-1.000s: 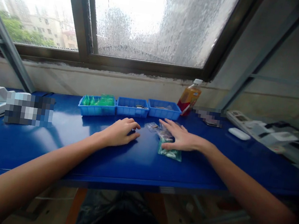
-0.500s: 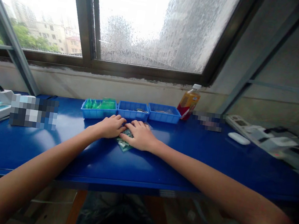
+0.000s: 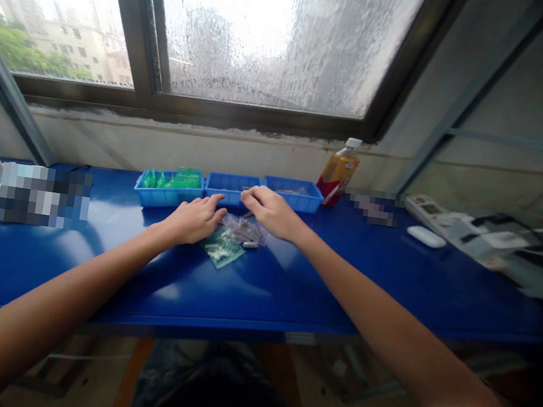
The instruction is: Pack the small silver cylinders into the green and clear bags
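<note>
Translucent greenish bag [image 3: 226, 256], squarish corner

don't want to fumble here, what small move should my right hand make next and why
Perhaps dip the right hand slightly into the middle blue rectangular plastic bin: its fingertips appear at that bin's front edge, while the left hand lies beside the flat green-tinted plastic bag. Whether the right fingers hold anything is unclear.

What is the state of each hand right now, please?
Left hand: open, palm down beside the green-tinted bag.
Right hand: fingers curled by the middle blue bin; whether it holds anything cannot be told.
</note>
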Demonstrator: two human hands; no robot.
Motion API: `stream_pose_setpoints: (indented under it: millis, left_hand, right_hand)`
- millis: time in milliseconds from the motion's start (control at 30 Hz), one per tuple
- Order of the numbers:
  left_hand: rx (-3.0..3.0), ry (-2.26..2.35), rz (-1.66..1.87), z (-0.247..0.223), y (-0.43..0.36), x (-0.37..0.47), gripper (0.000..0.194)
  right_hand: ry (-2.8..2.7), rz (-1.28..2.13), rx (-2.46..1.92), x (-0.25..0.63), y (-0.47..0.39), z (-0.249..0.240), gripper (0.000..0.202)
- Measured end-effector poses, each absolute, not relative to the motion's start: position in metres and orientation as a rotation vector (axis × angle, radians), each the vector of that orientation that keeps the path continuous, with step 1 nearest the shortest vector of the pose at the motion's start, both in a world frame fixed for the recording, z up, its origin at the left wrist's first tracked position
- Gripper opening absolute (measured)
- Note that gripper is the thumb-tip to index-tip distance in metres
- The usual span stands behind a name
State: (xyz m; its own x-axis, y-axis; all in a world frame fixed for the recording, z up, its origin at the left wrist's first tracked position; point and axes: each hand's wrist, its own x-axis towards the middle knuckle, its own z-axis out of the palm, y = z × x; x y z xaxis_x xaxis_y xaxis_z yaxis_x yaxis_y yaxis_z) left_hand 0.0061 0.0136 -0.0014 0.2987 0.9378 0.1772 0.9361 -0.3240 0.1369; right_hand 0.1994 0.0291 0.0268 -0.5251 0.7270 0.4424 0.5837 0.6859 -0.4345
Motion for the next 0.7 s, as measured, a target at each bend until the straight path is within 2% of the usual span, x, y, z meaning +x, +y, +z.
stream_pose_setpoints:
  millis: [67,167,333,533,633,700]
  left_hand:
    - [2.543,1.732,0.496,-0.001,0.01,0.011,0.056]
    - [2.653,1.542,0.666,0.001,0.003,0.018,0.054]
    - [2.844,1.311,0.61,0.004,-0.005,0.025,0.031]
    - [2.847,1.334,0.406,0.004,-0.003,0.02,0.026]
    - [2.855,1.385,0.488,0.005,-0.001,0.019,0.027]
    - [2.839,1.376,0.665,0.006,0.001,0.018,0.027]
  right_hand:
    - [-2.423,0.208,-1.052,0.21,0.028,0.037,0.025]
    - [-2.756,0.306,-0.985,0.22,0.025,0.039,0.017]
    - [-2.956,0.381,-0.85,0.212,0.019,0.029,0.012]
    - [-2.912,0.508,-0.865,0.209,0.016,0.032,0.009]
    - [-2.711,0.624,-0.846,0.214,0.021,0.038,0.014]
    - [-2.514,0.718,-0.828,0.216,0.025,0.039,0.016]
